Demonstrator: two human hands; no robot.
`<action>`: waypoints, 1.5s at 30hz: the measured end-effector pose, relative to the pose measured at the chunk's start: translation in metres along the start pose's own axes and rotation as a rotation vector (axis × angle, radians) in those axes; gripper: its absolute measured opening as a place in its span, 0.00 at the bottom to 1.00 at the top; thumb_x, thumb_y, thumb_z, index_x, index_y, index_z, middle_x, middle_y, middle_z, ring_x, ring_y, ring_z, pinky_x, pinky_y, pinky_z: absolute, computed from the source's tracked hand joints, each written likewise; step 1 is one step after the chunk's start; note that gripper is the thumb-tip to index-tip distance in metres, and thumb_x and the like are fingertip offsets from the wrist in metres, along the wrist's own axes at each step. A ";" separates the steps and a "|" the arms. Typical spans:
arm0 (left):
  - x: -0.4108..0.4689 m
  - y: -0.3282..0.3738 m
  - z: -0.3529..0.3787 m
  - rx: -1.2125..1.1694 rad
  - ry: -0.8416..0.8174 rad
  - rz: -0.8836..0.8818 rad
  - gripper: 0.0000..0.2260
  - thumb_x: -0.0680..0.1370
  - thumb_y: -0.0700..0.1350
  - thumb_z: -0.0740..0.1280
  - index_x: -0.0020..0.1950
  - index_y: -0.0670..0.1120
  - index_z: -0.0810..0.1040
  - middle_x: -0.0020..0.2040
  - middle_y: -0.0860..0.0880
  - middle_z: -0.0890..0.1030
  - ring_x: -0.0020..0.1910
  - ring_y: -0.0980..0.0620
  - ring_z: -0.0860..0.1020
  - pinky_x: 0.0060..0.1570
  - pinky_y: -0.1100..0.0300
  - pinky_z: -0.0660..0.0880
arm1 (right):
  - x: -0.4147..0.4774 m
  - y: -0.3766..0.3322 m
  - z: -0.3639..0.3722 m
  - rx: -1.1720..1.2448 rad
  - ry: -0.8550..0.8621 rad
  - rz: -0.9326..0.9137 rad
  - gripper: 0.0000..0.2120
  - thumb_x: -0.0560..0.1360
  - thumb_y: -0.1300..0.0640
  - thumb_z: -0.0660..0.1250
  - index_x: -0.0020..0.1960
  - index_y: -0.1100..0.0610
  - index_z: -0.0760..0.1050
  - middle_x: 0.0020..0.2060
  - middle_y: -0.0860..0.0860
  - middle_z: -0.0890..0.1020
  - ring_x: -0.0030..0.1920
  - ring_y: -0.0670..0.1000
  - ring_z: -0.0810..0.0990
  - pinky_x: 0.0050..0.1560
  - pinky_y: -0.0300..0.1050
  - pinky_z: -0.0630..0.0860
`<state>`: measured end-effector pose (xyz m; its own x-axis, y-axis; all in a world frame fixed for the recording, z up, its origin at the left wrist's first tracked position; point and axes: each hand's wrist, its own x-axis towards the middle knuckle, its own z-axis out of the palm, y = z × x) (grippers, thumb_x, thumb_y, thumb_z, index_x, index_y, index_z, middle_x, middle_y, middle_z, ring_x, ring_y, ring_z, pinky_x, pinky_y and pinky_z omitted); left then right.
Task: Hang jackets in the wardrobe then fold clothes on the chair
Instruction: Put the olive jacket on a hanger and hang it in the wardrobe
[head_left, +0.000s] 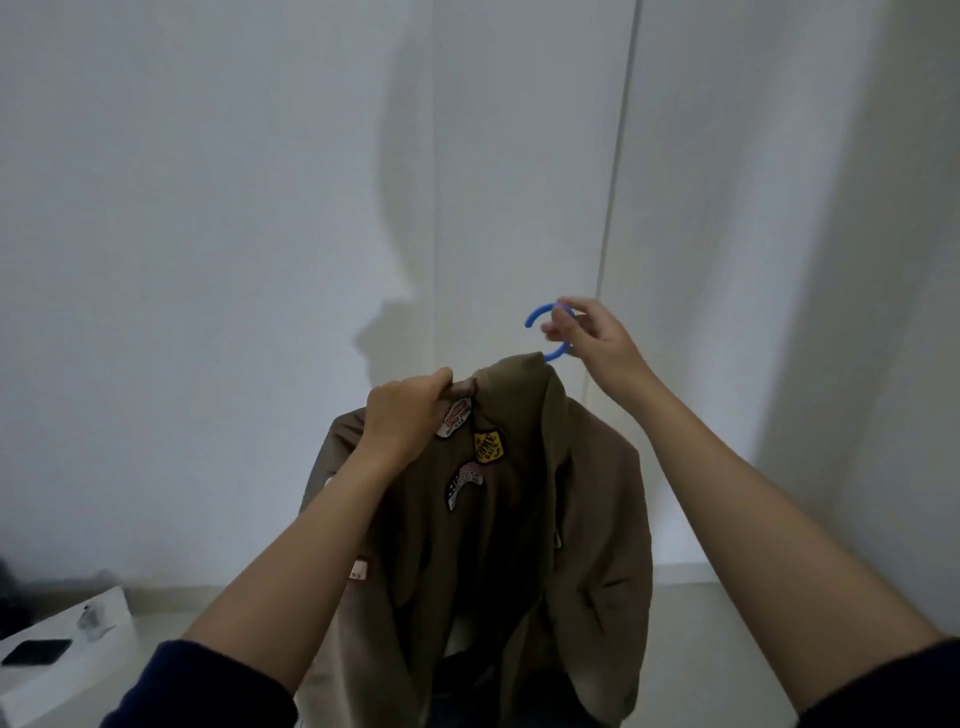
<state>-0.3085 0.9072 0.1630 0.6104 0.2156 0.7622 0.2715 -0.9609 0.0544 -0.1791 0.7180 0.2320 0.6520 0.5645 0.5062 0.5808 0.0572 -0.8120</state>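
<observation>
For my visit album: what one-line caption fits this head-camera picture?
Right hand pinches a blue hanger hook while the left hand grips the collar of a brown patched jacket.

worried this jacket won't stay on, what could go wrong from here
The brown jacket sits bunched on the blue hanger, so it may slide off once the left hand lets go of the collar. The right hand only pinches the hook, which could twist or slip under the weight.
</observation>
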 end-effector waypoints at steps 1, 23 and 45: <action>-0.001 -0.001 0.001 0.004 0.015 0.025 0.10 0.76 0.48 0.60 0.41 0.43 0.74 0.30 0.44 0.78 0.27 0.40 0.76 0.28 0.59 0.63 | -0.001 -0.003 0.004 0.017 -0.043 -0.009 0.13 0.79 0.51 0.61 0.57 0.59 0.73 0.42 0.52 0.80 0.46 0.49 0.81 0.52 0.45 0.78; 0.000 0.040 0.006 -0.628 -0.063 0.041 0.11 0.78 0.45 0.66 0.58 0.44 0.80 0.50 0.48 0.84 0.48 0.52 0.81 0.50 0.54 0.78 | 0.000 -0.022 0.031 0.002 0.136 -0.044 0.16 0.77 0.55 0.64 0.32 0.57 0.70 0.26 0.50 0.67 0.27 0.47 0.66 0.25 0.34 0.68; 0.025 0.053 -0.001 -0.714 -0.288 0.131 0.15 0.77 0.56 0.65 0.59 0.49 0.74 0.60 0.54 0.75 0.60 0.58 0.72 0.57 0.66 0.68 | -0.001 -0.025 -0.026 0.151 0.312 0.009 0.19 0.76 0.58 0.65 0.28 0.58 0.66 0.24 0.51 0.64 0.23 0.48 0.60 0.26 0.41 0.59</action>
<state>-0.2799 0.8613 0.1856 0.8002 0.0349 0.5988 -0.3015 -0.8396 0.4519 -0.1811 0.6946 0.2592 0.7882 0.2880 0.5439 0.5106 0.1876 -0.8391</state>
